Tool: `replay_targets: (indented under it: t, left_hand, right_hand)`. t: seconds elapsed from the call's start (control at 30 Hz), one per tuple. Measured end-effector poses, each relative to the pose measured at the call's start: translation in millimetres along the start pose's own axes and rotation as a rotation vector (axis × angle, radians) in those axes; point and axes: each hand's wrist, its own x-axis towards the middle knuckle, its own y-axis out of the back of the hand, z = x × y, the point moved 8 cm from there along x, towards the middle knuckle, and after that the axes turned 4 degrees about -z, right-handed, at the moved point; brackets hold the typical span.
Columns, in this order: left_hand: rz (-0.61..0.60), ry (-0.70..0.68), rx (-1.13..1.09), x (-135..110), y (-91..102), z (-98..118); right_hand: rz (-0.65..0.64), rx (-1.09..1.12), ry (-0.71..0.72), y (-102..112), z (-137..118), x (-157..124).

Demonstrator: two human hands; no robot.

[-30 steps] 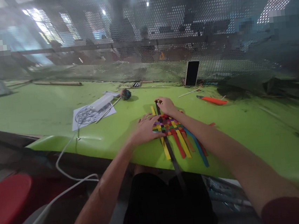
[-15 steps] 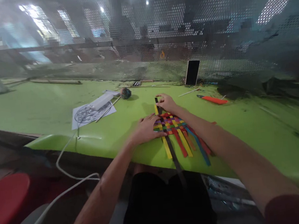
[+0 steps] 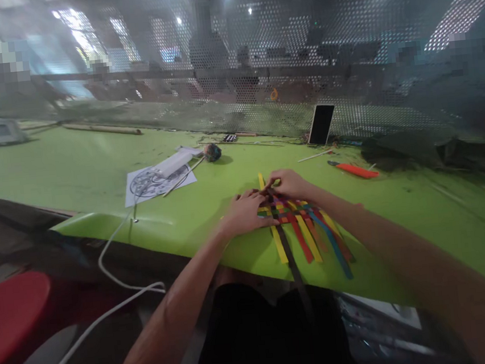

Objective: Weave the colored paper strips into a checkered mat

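A mat woven from coloured paper strips (image 3: 302, 222) lies at the near edge of the green table (image 3: 73, 164). Yellow, red, orange and blue strip ends stick out toward me, and a long black strip (image 3: 294, 263) hangs over the edge. My left hand (image 3: 245, 211) lies flat on the mat's left side, fingers stretched out. My right hand (image 3: 289, 183) is at the mat's far edge, its fingers pinched together on the top end of the black strip beside a yellow strip end (image 3: 261, 181).
A printed sheet (image 3: 156, 181) with a white box and a stick on it lies to the left, a small dark ball (image 3: 213, 151) behind it. An orange cutter (image 3: 355, 169) and a propped phone (image 3: 321, 124) stand at the right. A white cable (image 3: 113, 263) hangs off the edge. A red stool (image 3: 11, 319) is lower left.
My right hand has drawn back toward me along the black strip and closed on it at the mat's far edge. My left hand stays pressed on the mat. The camera shifted slightly.
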Motion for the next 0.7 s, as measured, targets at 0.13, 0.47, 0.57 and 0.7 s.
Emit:
replay_targets:
  t: [0.13,0.47,0.57,0.7]
  left_hand:
    - [0.022,0.014,-0.013,-0.8,2.1,-0.3]
    - [0.039,0.048,-0.043,-1.0,0.6,-4.9]
    - [0.059,0.041,-0.037,-1.2,1.4,-4.6]
    - [0.061,0.033,-0.032,-1.3,2.1,-3.9]
  right_hand:
    - [0.019,-0.063,0.14,0.1,-9.4,-13.4]
    - [0.035,-0.236,0.272,-10.5,-12.5,-37.2]
    - [0.054,-0.231,0.255,-11.7,-14.0,-39.3]
    - [0.086,-0.163,0.23,-10.5,-16.3,-42.1]
